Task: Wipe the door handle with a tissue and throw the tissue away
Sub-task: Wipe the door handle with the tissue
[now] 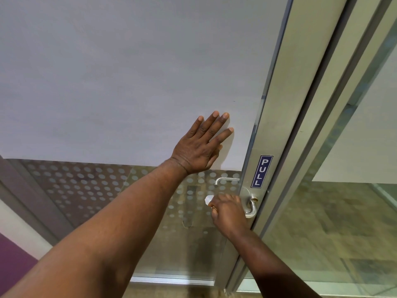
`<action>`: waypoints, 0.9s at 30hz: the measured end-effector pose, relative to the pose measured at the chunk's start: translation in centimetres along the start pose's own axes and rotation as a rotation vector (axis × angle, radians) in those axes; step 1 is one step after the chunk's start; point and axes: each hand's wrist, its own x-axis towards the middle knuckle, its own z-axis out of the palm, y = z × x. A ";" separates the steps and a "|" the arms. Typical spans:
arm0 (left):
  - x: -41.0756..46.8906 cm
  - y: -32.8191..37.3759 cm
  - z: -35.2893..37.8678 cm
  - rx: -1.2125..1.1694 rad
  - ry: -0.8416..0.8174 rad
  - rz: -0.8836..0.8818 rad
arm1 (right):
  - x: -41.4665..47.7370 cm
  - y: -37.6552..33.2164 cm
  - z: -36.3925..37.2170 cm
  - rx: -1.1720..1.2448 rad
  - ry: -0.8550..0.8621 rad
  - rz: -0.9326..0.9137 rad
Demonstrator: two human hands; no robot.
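While the door stands shut: both hands are at its right edge.
Left hand (200,144): fingers spread, palm flat against the frosted panel (129,82), up and to the left of the handle.
Right hand (227,212): curled around the lever of the door handle (252,208), pinching a tissue against it.
Tissue (208,200): white, only a small wad shows past the left side of the knuckles.
Handle: silver, on the metal stile, its bent end visible right of the hand.
PULL sign (262,171): blue, just above the handle.
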 end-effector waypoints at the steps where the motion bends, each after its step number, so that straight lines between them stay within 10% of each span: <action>1: 0.0 0.0 0.0 0.002 0.000 0.001 | -0.5 0.2 0.1 -0.001 0.016 -0.014; 27: 0.0 0.1 -0.2 0.008 -0.038 -0.015 | -4.7 5.2 1.0 0.133 0.205 -0.080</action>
